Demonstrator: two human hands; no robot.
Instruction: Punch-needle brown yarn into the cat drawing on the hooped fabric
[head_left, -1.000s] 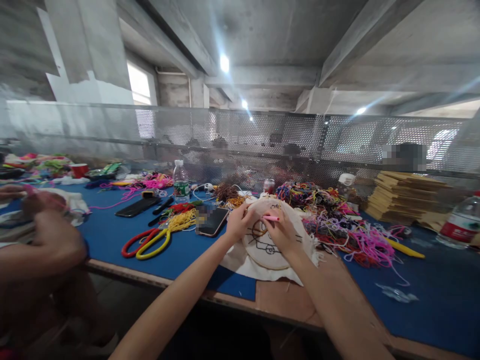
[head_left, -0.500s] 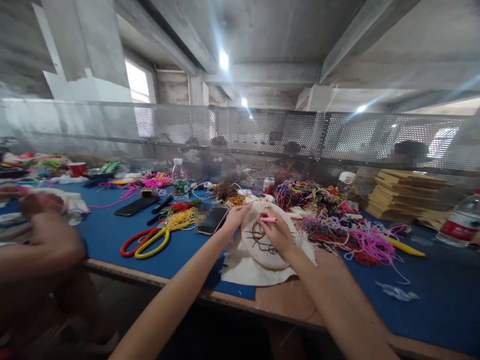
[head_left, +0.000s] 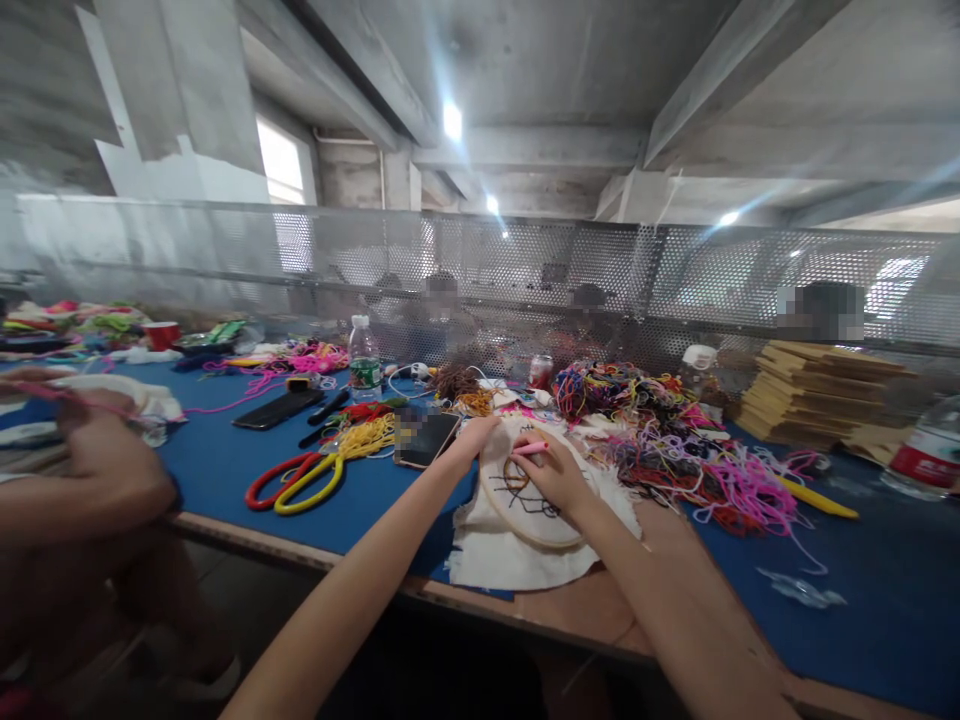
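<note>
A round wooden embroidery hoop (head_left: 525,530) with white cloth (head_left: 495,560) stretched in it lies at the near edge of the blue table (head_left: 225,460). Dark and brown stitched lines show on the cloth. My left hand (head_left: 474,442) grips the hoop's far left rim, fingers closed on it. My right hand (head_left: 551,475) rests over the hoop's middle and pinches a thin pink tool (head_left: 529,449), its tip pointing left over the stitching.
A tangle of coloured threads (head_left: 675,450) lies right of the hoop. Red and yellow scissors (head_left: 300,480), two phones (head_left: 424,440) and a water bottle (head_left: 364,362) lie to the left. Stacked boards (head_left: 817,395) stand at the back right. Another person's hands (head_left: 90,460) work at far left.
The hoop has tilted down flatter onto the table and shifted slightly. My right hand with the pink tool moved a little left and lower over the stitching.
</note>
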